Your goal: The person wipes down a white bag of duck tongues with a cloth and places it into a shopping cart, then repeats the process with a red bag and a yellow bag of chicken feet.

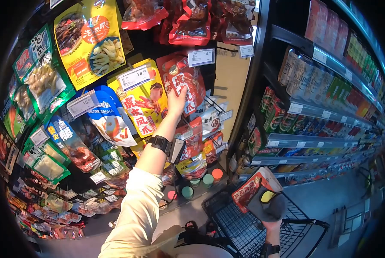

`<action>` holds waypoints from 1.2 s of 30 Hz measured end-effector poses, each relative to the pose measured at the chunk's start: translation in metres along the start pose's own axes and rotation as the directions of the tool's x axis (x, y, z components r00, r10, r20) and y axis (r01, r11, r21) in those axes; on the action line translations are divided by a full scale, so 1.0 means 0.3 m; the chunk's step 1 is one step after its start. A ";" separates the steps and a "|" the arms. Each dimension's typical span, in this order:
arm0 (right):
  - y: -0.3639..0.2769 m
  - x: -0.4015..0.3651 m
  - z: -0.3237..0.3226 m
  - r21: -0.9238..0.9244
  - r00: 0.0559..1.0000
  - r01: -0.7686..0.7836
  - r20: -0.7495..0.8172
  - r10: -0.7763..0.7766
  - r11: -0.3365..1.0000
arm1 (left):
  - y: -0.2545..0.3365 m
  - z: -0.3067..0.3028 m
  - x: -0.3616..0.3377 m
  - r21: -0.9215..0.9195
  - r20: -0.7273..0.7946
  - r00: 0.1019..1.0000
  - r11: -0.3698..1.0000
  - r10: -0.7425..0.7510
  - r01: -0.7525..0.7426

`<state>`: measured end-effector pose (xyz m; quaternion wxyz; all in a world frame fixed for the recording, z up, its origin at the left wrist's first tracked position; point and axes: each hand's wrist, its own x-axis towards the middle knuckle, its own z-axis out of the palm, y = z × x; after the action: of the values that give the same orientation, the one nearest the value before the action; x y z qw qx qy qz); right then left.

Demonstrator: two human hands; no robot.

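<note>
My left hand (176,103), reaching up from a cream sleeve with a black wrist device, has its fingers closed on the edge of a red snack packet (189,79) hanging on the rack. Just left of it hangs a yellow snack packet (141,101) behind a price tag. Over the shopping cart, my right hand (271,224) is closed at the base of a dark grey object (273,207) with a yellow patch, whose kind I cannot make out. A red-and-white snack packet (252,188) is held against that object, tilted.
A black wire shopping cart (240,230) stands at the lower right. Drink shelves (317,109) with cans run along the right. More hanging packets, such as a large yellow one (89,41), fill the left. Coloured round lids (187,192) sit below the rack.
</note>
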<state>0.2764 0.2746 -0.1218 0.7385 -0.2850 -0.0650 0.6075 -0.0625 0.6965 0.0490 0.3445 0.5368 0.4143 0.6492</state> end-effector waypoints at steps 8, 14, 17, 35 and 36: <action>-0.022 -0.006 -0.135 -0.951 0.921 0.309 0.306 -0.243 -0.027 | 0.097 0.036 -0.176 -0.224 0.222 0.975 0.971 -0.032 0.083; -0.089 0.029 0.219 -0.196 0.981 0.041 0.194 -0.002 0.980 | 0.264 0.031 -0.322 -0.463 0.287 0.951 0.852 -0.115 0.243; -0.142 0.020 0.406 -0.233 0.955 0.133 0.291 -0.061 0.963 | 0.345 0.029 -0.408 -0.369 0.405 0.902 0.876 -0.150 0.311; 0.128 -0.018 0.621 -0.507 0.604 0.690 0.797 0.025 -0.517 | 0.243 0.062 -0.949 -0.386 0.717 0.566 0.444 -0.407 0.809; 0.127 -0.026 0.606 -0.533 0.618 0.675 0.786 -0.004 -0.510 | 0.269 0.056 -0.947 -0.393 0.711 0.588 0.474 -0.387 0.788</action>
<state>0.1613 0.3333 0.0119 0.3242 -0.5488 -0.7706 0.0004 0.0066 0.4120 0.0066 0.8240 0.3404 0.1996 0.4065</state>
